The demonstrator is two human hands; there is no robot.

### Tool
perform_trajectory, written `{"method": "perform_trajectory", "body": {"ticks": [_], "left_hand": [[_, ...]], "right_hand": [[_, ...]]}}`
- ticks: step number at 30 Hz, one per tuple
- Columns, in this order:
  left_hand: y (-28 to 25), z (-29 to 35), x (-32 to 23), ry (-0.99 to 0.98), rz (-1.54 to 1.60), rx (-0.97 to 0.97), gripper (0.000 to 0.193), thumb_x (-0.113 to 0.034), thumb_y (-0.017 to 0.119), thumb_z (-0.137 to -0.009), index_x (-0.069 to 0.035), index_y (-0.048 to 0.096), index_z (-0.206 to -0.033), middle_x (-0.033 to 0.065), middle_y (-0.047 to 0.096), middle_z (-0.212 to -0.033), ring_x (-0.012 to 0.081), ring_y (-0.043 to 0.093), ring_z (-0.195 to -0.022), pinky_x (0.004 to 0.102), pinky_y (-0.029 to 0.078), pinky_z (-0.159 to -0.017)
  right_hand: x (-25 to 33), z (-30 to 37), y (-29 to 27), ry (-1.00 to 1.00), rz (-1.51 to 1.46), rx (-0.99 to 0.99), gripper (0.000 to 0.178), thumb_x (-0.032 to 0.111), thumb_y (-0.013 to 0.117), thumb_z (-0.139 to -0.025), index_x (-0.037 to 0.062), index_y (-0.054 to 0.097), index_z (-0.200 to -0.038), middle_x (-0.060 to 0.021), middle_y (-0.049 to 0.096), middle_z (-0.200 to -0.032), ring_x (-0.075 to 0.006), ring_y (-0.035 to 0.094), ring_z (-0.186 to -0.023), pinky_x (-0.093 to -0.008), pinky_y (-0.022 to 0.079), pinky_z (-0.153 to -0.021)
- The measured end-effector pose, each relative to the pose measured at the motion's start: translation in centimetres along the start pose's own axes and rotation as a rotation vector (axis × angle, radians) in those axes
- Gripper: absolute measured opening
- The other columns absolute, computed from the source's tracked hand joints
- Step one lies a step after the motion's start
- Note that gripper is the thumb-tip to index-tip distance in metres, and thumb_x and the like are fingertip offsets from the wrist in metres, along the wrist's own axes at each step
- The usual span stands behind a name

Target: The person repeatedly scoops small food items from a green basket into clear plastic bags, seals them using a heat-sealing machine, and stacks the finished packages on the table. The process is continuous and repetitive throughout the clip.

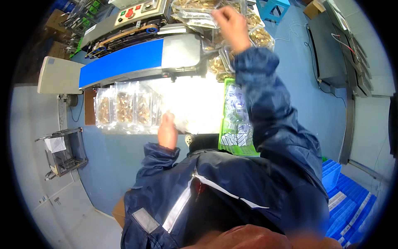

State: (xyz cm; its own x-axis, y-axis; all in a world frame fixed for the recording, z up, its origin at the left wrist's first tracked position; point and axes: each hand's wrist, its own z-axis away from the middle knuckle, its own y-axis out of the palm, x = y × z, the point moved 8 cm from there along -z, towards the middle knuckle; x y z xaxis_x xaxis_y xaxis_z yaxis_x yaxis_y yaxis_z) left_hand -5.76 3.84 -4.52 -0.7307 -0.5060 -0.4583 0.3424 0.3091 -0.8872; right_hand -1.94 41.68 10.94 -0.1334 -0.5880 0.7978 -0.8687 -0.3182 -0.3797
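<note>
My right hand [233, 28] reaches far forward over a pile of clear packs [197, 17] with brown dried pieces inside. Its fingers are curled at the pile's edge; what lies between them, if anything, is hidden. My left hand [167, 132] is at the near edge of the brightly lit white table [195, 103], fingers stretched forward and slightly blurred. Just left of it, several flat clear packs [124, 107] of the same brown pieces lie overlapping in a row. A green basket [222, 141] holding small white-and-blue packets [236, 112] stands at the table's right, beside my right forearm.
Behind the table runs a machine with a blue conveyor belt [124, 62] and a control panel [134, 13]. A blue stool [273, 10] stands at the far right. Blue crates [348, 203] are stacked near right; a metal frame cart [64, 151] is at the left.
</note>
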Motion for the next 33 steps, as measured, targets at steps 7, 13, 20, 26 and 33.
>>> {"method": "perform_trajectory", "body": {"ticks": [7,13,20,26,33], "left_hand": [[6.0,1.5,3.4,-0.125,0.135,0.012,0.027,0.005,0.054,-0.081,0.0,0.053,-0.107,0.0191,0.056,-0.118,0.0379,0.06,-0.096,0.0396,0.051,-0.078],[6.7,3.5,9.0,-0.411,0.646,-0.127,0.011,-0.003,0.062,-0.086,-0.003,0.051,-0.088,0.0112,0.06,-0.11,0.0153,0.059,-0.078,0.0283,0.051,-0.064],[7.6,1.5,9.1,-0.556,1.033,-0.14,0.009,-0.002,0.062,-0.086,-0.003,0.059,-0.094,0.0023,0.059,-0.093,0.007,0.051,-0.071,0.0211,0.042,-0.063],[6.0,1.2,9.7,-0.398,0.83,-0.242,0.015,-0.01,0.063,-0.085,0.001,0.063,-0.095,0.0067,0.059,-0.092,0.0196,0.055,-0.088,0.0314,0.044,-0.084],[-0.6,-0.3,2.7,0.003,0.558,-0.362,0.013,-0.008,0.067,-0.082,-0.004,0.059,-0.091,0.0081,0.051,-0.085,0.0218,0.052,-0.077,0.0317,0.043,-0.068]], "right_hand": [[-21.2,-10.4,5.6,0.159,0.684,0.05,0.058,0.06,0.053,-0.083,0.0065,0.075,-0.089,-0.0208,0.069,-0.094,-0.0401,0.064,-0.082,-0.0481,0.049,-0.081],[-21.0,-9.2,9.2,0.735,-0.288,0.222,0.029,0.032,0.065,-0.086,0.0059,0.064,-0.073,-0.0065,0.065,-0.07,-0.0185,0.059,-0.058,-0.0372,0.05,-0.056],[-14.0,-9.3,8.2,0.849,-1.162,0.227,0.016,0.023,0.054,-0.093,0.0085,0.058,-0.088,-0.0091,0.061,-0.071,-0.025,0.062,-0.065,-0.0435,0.052,-0.058],[2.8,15.0,4.3,0.887,-1.132,0.712,0.013,0.016,0.052,-0.093,0.0041,0.057,-0.09,-0.0076,0.063,-0.08,-0.0144,0.063,-0.07,-0.0288,0.054,-0.062],[-0.3,36.5,2.8,1.385,-0.927,0.737,0.014,0.015,0.055,-0.087,0.0023,0.06,-0.087,-0.0077,0.063,-0.069,-0.0174,0.062,-0.061,-0.0307,0.052,-0.055]]}}
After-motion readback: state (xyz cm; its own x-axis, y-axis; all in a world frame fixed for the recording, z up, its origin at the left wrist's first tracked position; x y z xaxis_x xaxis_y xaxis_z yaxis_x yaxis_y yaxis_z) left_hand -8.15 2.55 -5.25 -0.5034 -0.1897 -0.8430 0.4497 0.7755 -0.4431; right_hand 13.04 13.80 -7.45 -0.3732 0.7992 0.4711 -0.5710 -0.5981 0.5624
